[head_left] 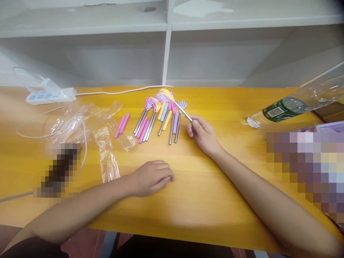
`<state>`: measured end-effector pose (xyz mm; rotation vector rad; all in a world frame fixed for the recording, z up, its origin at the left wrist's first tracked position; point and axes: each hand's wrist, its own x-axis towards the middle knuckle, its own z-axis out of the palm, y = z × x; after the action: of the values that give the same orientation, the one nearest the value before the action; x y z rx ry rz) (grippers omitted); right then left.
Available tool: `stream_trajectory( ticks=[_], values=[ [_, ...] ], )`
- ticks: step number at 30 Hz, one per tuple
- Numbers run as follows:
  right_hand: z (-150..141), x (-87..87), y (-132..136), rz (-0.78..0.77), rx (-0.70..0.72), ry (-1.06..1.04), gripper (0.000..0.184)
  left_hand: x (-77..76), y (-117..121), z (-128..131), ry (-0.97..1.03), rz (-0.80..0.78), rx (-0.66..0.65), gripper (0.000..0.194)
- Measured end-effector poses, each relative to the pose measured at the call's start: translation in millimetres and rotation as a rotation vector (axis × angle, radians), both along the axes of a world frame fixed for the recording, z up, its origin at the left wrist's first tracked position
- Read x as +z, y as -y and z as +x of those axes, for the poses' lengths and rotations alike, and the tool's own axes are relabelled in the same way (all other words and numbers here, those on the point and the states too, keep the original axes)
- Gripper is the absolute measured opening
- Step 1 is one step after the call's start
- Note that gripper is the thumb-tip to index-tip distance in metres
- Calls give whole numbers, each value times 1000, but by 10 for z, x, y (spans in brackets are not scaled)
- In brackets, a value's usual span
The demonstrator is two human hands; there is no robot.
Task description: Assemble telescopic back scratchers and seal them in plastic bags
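My right hand (pixel 202 133) pinches the metal rod of a back scratcher (pixel 183 109) near its lower end. Its yellow head tilts up and left over the pile. Nearer to me, my left hand (pixel 154 178) rests on the table with its fingers curled together and nothing showing in them. Beyond both hands lie several other back scratchers (pixel 152 125) with metal rods and small hand-shaped heads in purple, pink, yellow and blue. Loose coloured handles lie among them, including a yellow handle (pixel 167 120) and a purple handle (pixel 175 123). Two pink handles (pixel 122 125) sit apart on the left.
Crumpled clear plastic bags (pixel 106 154) and a white cable spread across the left side. A power strip (pixel 51 96) stands at the back left, below grey shelving (pixel 113 59). On the right, a clear bottle with a green label (pixel 281 109) leans near a blurred-out object.
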<state>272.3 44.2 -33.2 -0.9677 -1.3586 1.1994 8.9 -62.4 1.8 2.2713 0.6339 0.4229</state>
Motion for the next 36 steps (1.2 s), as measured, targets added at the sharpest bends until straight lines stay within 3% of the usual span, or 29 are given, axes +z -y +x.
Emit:
stream_trajectory(
  ticks=[6,8,11,13,16,19,21,24,27,31,34,36],
  values=[
    [-57,54,138,210,-1,418,48,-3,7,-3,13,-98,25,22],
    [-52,87,198,264,41,436,44,-23,-3,-6,101,-267,149,19],
    [-63,132,326,321,172,397,37,-69,-43,-7,381,-586,394,35],
    [-109,154,446,387,293,386,32,-95,-72,-6,539,-698,471,40],
    [-234,169,640,596,444,449,18,-100,-80,-14,576,-724,492,40],
    [-345,166,751,719,551,574,3,-62,-57,-32,442,-644,450,44],
    [-366,171,746,690,607,604,15,-31,-50,-43,348,-554,427,45],
    [-326,217,663,518,612,525,35,2,-61,-45,239,-430,395,49],
    [-281,302,602,286,623,396,49,12,-71,-27,119,-312,251,46],
    [-300,332,607,34,684,241,54,19,-58,-3,16,-182,90,39],
    [-331,256,559,-104,536,25,53,29,-52,-4,-8,-177,114,39],
    [-316,219,470,-116,402,-72,50,37,-54,-8,-6,-185,134,38]
  ],
)
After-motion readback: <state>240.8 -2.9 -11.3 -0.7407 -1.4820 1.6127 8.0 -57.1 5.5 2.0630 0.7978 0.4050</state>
